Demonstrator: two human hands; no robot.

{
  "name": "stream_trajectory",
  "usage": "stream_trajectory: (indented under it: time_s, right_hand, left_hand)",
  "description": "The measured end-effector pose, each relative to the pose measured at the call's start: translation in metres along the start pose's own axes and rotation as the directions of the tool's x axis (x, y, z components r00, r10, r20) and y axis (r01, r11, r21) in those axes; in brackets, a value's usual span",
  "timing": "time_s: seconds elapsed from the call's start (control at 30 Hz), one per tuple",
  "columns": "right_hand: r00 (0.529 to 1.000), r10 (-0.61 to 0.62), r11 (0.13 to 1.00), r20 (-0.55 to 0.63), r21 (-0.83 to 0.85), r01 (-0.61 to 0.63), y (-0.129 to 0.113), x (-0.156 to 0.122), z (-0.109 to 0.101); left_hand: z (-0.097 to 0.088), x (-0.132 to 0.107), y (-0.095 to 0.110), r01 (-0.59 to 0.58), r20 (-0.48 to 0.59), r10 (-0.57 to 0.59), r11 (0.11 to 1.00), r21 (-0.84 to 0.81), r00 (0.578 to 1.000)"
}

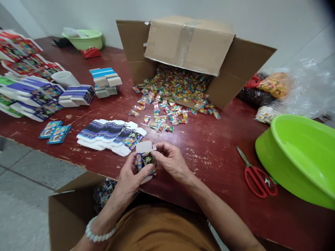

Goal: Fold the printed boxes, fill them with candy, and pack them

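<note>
Near the table's front edge, my left hand (133,172) grips a small purple printed candy box (146,159) with its white top flaps raised. The fingers and thumb of my right hand (171,158) pinch the upper right edge of the same box. Just beyond my left hand lies a fanned row of flat purple box blanks (107,136). Ahead of my hands, many small clear packets of colourful candy (167,115) are scattered on the tabletop. Whatever is inside the held box cannot be seen.
A big cardboard carton (188,45) on its side spills candy packets. To the right are red-handled scissors (258,181) and a green basin (293,164). Left stand stacked boxes (34,94), a white mug (65,79) and two blue packs (59,134). Below is an open carton (70,216).
</note>
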State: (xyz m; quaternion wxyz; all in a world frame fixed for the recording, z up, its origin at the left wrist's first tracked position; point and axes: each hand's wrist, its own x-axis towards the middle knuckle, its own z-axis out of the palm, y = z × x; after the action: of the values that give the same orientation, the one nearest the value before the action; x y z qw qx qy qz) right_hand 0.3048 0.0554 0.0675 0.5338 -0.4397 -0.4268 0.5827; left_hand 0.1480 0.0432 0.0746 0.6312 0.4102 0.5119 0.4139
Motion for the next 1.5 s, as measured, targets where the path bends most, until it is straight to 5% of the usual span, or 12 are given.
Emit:
stream_trajectory:
  time_s: [0.13, 0.27, 0.47, 0.6, 0.73, 0.87, 0.93, 1.13, 1.3, 1.4, 1.5]
  right_hand:
    - [0.997, 0.007, 0.999, -0.071, 0.036, -0.004, 0.004, -0.001, 0.002]
    - [0.998, -0.036, 0.999, -0.048, 0.011, 0.036, 0.012, -0.004, 0.003]
    - [0.988, 0.148, 0.989, 0.039, 0.02, -0.148, 0.012, 0.001, -0.007]
    - [0.978, 0.202, 0.971, 0.059, 0.12, -0.208, 0.008, 0.005, -0.009]
    - [0.989, 0.109, 0.994, 0.098, 0.021, -0.111, 0.009, 0.003, -0.008]
    - [0.996, -0.055, 0.992, 0.066, -0.113, 0.062, 0.013, -0.002, -0.007]
    - [0.991, -0.038, 0.986, 0.129, -0.155, 0.058, 0.012, -0.004, -0.006]
    - [0.967, 0.137, 0.99, 0.216, -0.041, -0.131, 0.004, 0.0, -0.004]
    - [0.978, 0.165, 0.981, 0.13, -0.123, -0.149, -0.003, 0.006, -0.004]
    - [0.988, 0.109, 0.985, 0.109, -0.147, -0.092, -0.002, 0.006, -0.005]
    - [0.974, -0.052, 0.971, 0.218, -0.216, 0.1, -0.003, 0.006, -0.01]
  left_hand:
    - [0.004, -0.007, 0.004, -0.165, -0.087, 0.164, 0.986, -0.001, 0.983]
    - [0.001, -0.007, 0.003, -0.201, -0.097, 0.206, 0.978, 0.055, 0.974]
    - [-0.005, 0.001, -0.003, -0.075, -0.042, 0.077, 0.996, 0.041, 0.996]
    - [-0.006, 0.002, -0.008, -0.115, -0.016, 0.116, 0.992, 0.049, 0.993]
    - [-0.006, -0.002, -0.009, -0.058, -0.018, 0.057, 0.992, -0.114, 0.998]
    - [-0.004, -0.007, -0.009, 0.223, 0.16, -0.192, 0.952, -0.211, 0.968]
    - [-0.003, -0.008, -0.01, 0.29, 0.211, -0.243, 0.93, -0.226, 0.947]
    - [-0.003, -0.002, -0.009, 0.308, 0.168, -0.28, 0.935, -0.174, 0.945]
    - [-0.004, 0.0, -0.007, 0.242, 0.185, -0.221, 0.965, -0.104, 0.958]
    - [-0.005, 0.002, -0.008, 0.209, 0.169, -0.199, 0.977, -0.046, 0.965]
    - [-0.006, 0.002, -0.01, 0.183, 0.145, -0.179, 0.983, -0.014, 0.973]
